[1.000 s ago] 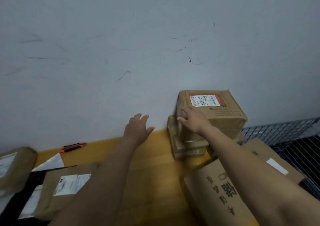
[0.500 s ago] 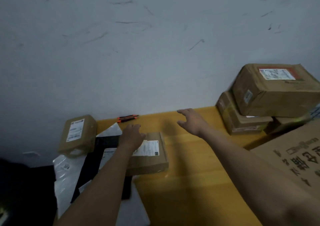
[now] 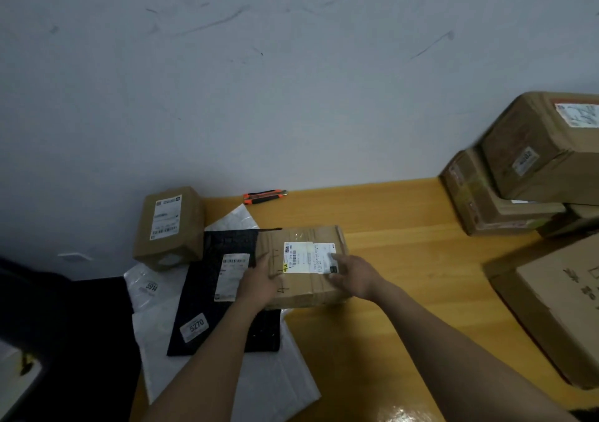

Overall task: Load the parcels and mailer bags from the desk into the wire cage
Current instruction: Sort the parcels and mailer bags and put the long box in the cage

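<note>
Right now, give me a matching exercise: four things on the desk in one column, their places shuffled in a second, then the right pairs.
Things
1. cutter
2. black mailer
3. middle box
4. white mailer

Places
A. under the left hand and right hand
B. beneath the black mailer
C. on bare desk, near the wall
D. partly under the middle box

Pairs: 1-C, 2-D, 3-A, 4-B

Stack and near carton cut off at right edge. Parcel label print too small to read. Black mailer partly hidden under parcel.
</note>
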